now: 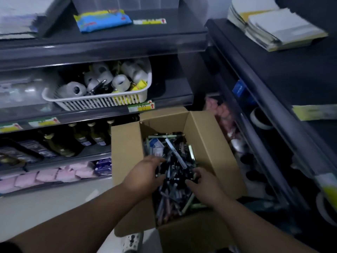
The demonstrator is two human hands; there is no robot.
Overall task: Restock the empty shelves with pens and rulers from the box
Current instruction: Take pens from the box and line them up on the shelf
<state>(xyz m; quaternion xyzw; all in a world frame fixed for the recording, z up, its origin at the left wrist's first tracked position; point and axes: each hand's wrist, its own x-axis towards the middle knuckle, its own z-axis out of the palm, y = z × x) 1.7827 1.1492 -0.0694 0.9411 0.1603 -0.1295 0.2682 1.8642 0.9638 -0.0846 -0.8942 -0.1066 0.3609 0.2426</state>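
Low at 6 o'clock, open brown cardboard box [209, 143] full of dark pens [173, 198]. Left hand [145, 172] and right hand [202, 181] each curl fingers round a bunch mid-heap.

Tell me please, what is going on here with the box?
A person reaches with both hands into an open cardboard box full of pens, standing on the floor before dark shelves. The right hand curls its fingers around some pens; the left hand lies on the pile, its grip unclear.
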